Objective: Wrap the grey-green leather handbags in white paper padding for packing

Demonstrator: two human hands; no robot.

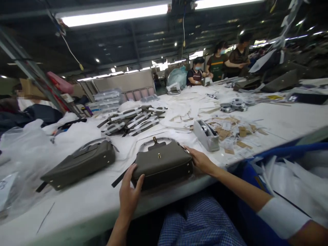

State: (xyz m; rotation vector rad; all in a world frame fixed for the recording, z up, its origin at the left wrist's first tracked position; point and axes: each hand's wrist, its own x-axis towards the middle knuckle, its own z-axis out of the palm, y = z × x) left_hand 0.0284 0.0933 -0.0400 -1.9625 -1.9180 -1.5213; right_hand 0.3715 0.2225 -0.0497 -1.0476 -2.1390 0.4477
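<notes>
An olive-brown handbag [164, 160] lies on its side at the table's front edge, its base with small metal studs facing right and toward me. It has a gold clasp and a handle at its far side. My left hand [130, 191] grips the bag's left end, thumb on the near side and fingers at the top corner. At the right end, my right hand [200, 159] holds the bag near its strap fitting, fingers partly hidden behind it. A second olive-brown handbag [84, 162] lies to the left, touched by neither hand.
Behind the bag lies a pile of wrapped straps [135, 119]. A tape dispenser [206, 135] stands to the right, beside scattered brown tags [230, 131]. Tape rolls [237, 104] sit further back. A blue bin [248, 177] holds white sheets. Co-workers [217, 65] stand at the far end.
</notes>
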